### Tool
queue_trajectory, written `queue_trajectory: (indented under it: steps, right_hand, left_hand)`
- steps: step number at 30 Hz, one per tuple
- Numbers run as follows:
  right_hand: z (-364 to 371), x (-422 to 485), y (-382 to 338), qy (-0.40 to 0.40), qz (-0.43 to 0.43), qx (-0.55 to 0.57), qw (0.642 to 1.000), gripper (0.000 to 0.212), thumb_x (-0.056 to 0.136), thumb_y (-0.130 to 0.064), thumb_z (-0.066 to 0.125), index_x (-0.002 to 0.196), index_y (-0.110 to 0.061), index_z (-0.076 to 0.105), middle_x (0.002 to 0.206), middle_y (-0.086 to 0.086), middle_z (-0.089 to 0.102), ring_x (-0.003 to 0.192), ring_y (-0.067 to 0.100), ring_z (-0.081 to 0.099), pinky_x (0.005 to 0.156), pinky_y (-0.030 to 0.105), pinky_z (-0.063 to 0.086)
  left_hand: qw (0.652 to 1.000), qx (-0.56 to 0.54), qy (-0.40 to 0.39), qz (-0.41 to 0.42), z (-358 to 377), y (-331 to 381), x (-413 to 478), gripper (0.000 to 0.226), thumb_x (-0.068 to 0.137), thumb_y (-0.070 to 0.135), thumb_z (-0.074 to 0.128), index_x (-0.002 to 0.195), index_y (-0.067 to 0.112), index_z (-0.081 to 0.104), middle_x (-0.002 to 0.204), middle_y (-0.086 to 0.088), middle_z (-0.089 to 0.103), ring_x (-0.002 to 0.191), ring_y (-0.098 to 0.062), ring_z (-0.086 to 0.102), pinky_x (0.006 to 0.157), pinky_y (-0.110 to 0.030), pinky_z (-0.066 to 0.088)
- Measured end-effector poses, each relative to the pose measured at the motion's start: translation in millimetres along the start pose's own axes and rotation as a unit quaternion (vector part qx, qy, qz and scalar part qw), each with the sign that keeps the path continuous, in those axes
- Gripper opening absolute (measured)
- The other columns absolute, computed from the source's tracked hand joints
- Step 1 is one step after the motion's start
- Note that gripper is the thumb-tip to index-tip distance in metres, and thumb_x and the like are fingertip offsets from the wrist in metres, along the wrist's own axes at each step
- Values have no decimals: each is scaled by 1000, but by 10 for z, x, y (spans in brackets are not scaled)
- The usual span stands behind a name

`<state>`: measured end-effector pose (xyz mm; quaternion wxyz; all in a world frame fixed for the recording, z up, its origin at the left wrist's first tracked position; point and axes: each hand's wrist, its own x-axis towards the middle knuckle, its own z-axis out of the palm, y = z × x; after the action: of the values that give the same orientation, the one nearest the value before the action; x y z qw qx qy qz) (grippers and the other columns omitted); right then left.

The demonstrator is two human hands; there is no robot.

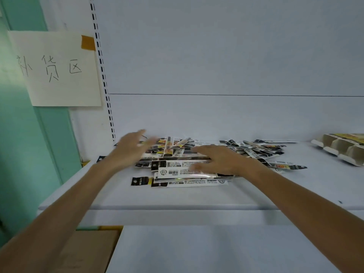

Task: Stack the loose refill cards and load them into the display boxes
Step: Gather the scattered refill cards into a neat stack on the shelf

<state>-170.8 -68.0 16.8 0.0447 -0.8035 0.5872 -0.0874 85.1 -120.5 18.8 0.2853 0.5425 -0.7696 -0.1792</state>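
head | white shelf (197, 196) backed by white panel, green wall (23, 154) at its left | refill cards (177, 172) strewn mid-shelf | display boxes (340, 149) at shelf's right end | left hand (132, 146) blurred, fingers spread above cards | right hand (218, 158) laid flat on cards

Fingers (140, 133) of left hand (128, 148) motion-blurred; display boxes (338, 148) cut off at right edge.

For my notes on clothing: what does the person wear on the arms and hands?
Nothing visible. Both forearms are bare, no sleeves in view. The left hand and right hand have no gloves, and no watch or bracelet shows. The left hand is blurred.
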Motion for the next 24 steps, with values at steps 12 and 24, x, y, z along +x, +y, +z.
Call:
queue_trajectory:
  steps: [12, 24]
  right_hand:
    - [266, -120, 10, -12, 64, 15, 998, 86, 75, -78, 38, 147, -35, 16, 156, -4, 17, 142, 17, 15, 114, 48, 15]
    - [128, -452, 458, 129, 140, 182, 965, 61, 94, -56, 23, 145, -22, 30, 152, -2, 27, 141, 13, 20, 112, 30, 13]
  left_hand:
    - [988, 56, -50, -132, 182, -407, -105, 75, 85, 73, 11, 139, 29, 37, 146, -7, 40, 133, -28, 36, 112, -42, 24]
    - [994, -46, -62, -74, 368, -123, -199, 71, 89, 64, 21, 148, 26, 15, 155, 1, 19, 141, -21, 21, 112, -39, 17]
